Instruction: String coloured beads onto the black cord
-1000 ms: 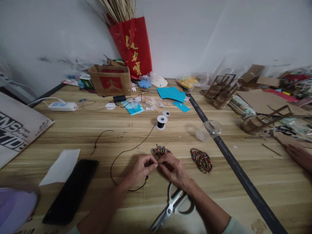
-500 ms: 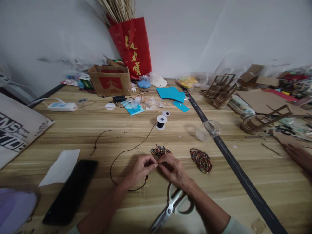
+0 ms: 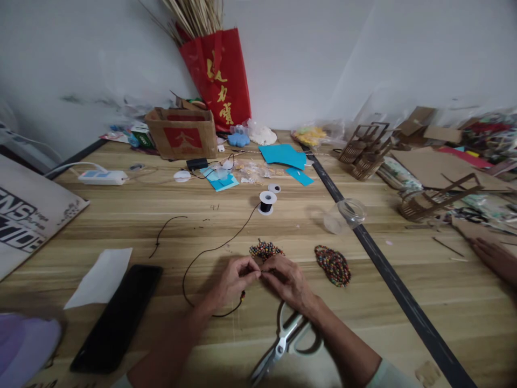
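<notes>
My left hand (image 3: 238,277) and my right hand (image 3: 285,277) meet fingertip to fingertip over the table, both pinched. A thin black cord (image 3: 210,250) runs from its spool in a loop and comes up under my left hand, with a few small coloured beads (image 3: 243,295) on it. The tiny piece between my fingertips is too small to make out. Just beyond my fingers lies a bunch of multicoloured beads (image 3: 264,249). A coiled bead strand (image 3: 333,265) rests to the right. Beneath my right wrist are white-handled scissors (image 3: 281,345).
The white spool of black cord (image 3: 267,203) stands ahead. A clear plastic container (image 3: 349,213) is to its right. On the left lie a black phone (image 3: 117,318) and white paper (image 3: 100,276). Another person's hand (image 3: 493,258) rests at the right edge, near small woven baskets (image 3: 428,205).
</notes>
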Demonstrator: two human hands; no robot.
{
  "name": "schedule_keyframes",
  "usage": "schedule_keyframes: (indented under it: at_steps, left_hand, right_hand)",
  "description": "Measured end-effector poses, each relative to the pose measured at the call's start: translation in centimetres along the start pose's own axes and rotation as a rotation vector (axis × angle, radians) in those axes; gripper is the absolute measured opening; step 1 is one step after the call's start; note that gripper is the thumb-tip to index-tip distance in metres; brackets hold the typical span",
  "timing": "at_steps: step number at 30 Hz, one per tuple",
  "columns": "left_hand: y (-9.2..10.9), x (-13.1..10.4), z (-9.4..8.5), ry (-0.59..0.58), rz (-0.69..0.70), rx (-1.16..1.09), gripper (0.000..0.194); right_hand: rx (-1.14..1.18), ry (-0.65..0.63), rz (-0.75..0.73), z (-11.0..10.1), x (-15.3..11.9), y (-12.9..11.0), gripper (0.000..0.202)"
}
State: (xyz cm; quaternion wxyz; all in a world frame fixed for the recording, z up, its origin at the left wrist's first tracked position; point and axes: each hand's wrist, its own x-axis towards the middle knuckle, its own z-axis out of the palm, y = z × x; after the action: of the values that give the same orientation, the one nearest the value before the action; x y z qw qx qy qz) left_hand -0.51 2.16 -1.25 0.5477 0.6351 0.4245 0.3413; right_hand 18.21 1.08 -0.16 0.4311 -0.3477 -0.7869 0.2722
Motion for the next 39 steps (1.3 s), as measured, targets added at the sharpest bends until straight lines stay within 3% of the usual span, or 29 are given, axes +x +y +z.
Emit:
schedule_keyframes:
  at_steps: [39]
  left_hand:
    - [0.31, 0.0, 0.06, 0.016, -0.013, 0.003, 0.016]
  right_hand:
    - [-0.016, -0.027, -0.026, -0.36, 0.0, -0.14, 0.011]
